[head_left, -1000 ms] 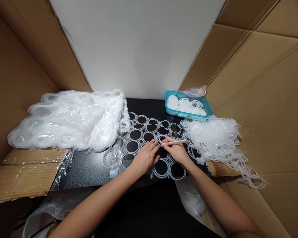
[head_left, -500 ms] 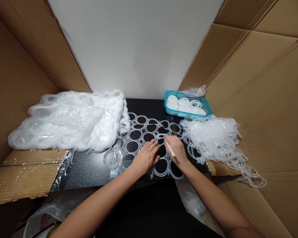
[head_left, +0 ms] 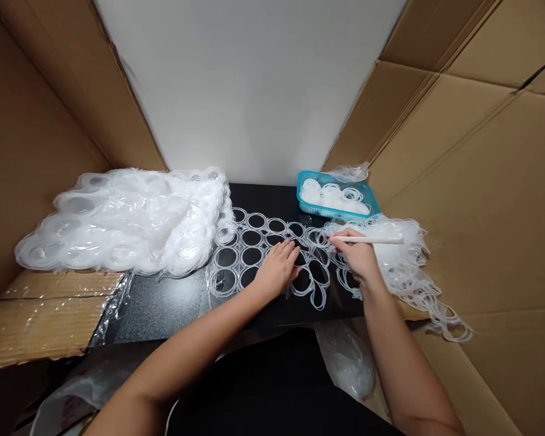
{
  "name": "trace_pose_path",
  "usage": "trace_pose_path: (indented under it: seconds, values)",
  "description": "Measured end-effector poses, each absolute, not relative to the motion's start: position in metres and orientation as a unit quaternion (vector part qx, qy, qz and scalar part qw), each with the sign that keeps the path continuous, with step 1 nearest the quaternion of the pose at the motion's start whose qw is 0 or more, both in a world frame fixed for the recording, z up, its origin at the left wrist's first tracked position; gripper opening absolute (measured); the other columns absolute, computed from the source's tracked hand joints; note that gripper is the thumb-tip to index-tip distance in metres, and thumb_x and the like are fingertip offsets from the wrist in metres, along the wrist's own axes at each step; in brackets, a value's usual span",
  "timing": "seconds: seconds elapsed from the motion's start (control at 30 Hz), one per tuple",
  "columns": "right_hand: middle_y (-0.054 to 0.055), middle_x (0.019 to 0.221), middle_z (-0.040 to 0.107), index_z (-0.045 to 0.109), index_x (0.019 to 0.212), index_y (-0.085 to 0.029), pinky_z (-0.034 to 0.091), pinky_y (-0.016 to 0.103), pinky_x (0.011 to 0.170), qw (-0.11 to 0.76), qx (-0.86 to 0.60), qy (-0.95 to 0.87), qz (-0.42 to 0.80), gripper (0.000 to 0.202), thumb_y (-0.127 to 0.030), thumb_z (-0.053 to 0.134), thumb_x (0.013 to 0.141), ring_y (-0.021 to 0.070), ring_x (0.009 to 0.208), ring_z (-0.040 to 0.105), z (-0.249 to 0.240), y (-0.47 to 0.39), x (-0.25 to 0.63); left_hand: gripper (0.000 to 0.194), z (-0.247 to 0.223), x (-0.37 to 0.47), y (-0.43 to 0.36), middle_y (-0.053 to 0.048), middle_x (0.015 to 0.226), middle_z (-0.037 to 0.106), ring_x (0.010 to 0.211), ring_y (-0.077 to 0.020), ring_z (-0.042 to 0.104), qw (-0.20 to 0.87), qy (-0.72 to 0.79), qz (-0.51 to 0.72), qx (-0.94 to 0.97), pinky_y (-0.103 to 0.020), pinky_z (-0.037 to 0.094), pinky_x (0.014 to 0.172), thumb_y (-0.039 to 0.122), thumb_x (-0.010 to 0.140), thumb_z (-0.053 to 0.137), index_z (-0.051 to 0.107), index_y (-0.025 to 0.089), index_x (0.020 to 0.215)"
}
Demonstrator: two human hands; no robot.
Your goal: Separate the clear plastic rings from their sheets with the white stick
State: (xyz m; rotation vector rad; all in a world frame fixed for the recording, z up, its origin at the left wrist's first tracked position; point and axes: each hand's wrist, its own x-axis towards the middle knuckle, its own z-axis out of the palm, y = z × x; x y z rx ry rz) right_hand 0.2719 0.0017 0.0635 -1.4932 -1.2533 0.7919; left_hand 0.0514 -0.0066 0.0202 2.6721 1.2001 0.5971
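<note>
Your left hand [head_left: 279,265] lies palm down, fingers extended, on the ring sheet [head_left: 240,257], spread over the black table [head_left: 168,306]; your right hand [head_left: 358,251] pinches a white pen-like tool [head_left: 376,240] by the sheet's right edge, contact unclear; many rings remain joined; alongside, a thick stack [head_left: 140,218], seemingly unworked, and a tangled heap [head_left: 399,260]; beyond, loose rings [head_left: 331,197], apparently done, in the teal basket [head_left: 331,213].

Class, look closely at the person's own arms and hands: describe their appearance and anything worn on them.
The left hand and right hand are ungloved, with no ring, bracelet or watch visible. Both forearms are bare, with no sleeve in view. Black clothing shows between them. The fingernails are too small to judge.
</note>
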Motion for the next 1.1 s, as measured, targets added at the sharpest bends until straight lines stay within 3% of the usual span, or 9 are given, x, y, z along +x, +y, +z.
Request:
trace_pose_path:
  seconds: [0.1, 0.17, 0.33, 0.6, 0.77, 1.1]
  values:
    - [0.007, 0.092, 0.070, 0.061, 0.072, -0.020, 0.055, 0.031, 0.066, 0.434, -0.579, -0.546, 0.422, 0.024, -0.042, 0.071, 0.073, 0.0200, 0.078, 0.065, 0.055, -0.015, 0.247, 0.029, 0.018, 0.040, -0.026, -0.016, 0.133, 0.062, 0.130, -0.0284, 0.054, 0.080, 0.379, 0.189, 0.902, -0.043, 0.041, 0.111, 0.026, 0.095, 0.057, 0.059, 0.012, 0.121]
    - [0.005, 0.088, 0.069, 0.061, 0.073, -0.021, 0.055, 0.032, 0.069, 0.387, -0.566, -0.573, 0.449, 0.021, -0.041, 0.068, 0.075, 0.0198, 0.079, 0.065, 0.048, -0.023, 0.235, 0.035, 0.012, 0.032, -0.037, -0.016, 0.138, 0.059, 0.134, -0.0290, 0.051, 0.083, 0.376, 0.179, 0.906, -0.044, 0.040, 0.112, 0.027, 0.096, 0.057, 0.056, 0.012, 0.127]
    - [0.002, 0.079, 0.067, 0.056, 0.069, -0.022, 0.049, 0.032, 0.071, 0.314, -0.570, -0.665, 0.366, 0.020, -0.038, 0.059, 0.081, 0.0189, 0.074, 0.060, 0.038, -0.027, 0.231, 0.047, 0.007, 0.016, -0.047, -0.011, 0.150, 0.049, 0.143, -0.0290, 0.040, 0.092, 0.370, 0.165, 0.909, -0.049, 0.033, 0.116, 0.031, 0.098, 0.053, 0.048, 0.017, 0.141]
    - [0.001, 0.081, 0.067, 0.059, 0.073, -0.022, 0.045, 0.032, 0.075, 0.275, -0.553, -0.697, 0.364, 0.017, -0.035, 0.057, 0.083, 0.0194, 0.077, 0.061, 0.041, -0.025, 0.234, 0.035, 0.013, 0.013, -0.045, -0.010, 0.140, 0.058, 0.141, -0.0271, 0.043, 0.096, 0.352, 0.188, 0.912, -0.047, 0.032, 0.118, 0.025, 0.095, 0.053, 0.056, 0.018, 0.129]
    - [0.001, 0.081, 0.066, 0.059, 0.075, -0.022, 0.044, 0.033, 0.075, 0.271, -0.558, -0.705, 0.344, 0.018, -0.036, 0.055, 0.085, 0.0195, 0.077, 0.060, 0.033, -0.029, 0.226, 0.043, 0.006, 0.021, -0.049, -0.013, 0.141, 0.057, 0.139, -0.0292, 0.045, 0.078, 0.368, 0.185, 0.908, -0.048, 0.032, 0.118, 0.030, 0.095, 0.056, 0.052, 0.015, 0.135]
    - [0.001, 0.079, 0.062, 0.052, 0.072, -0.023, 0.044, 0.033, 0.073, 0.265, -0.540, -0.745, 0.286, 0.017, -0.026, 0.052, 0.088, 0.0192, 0.076, 0.057, 0.035, -0.033, 0.218, 0.038, 0.003, 0.023, -0.049, -0.012, 0.140, 0.057, 0.141, -0.0285, 0.043, 0.072, 0.374, 0.184, 0.906, -0.049, 0.031, 0.118, 0.028, 0.096, 0.053, 0.053, 0.019, 0.133]
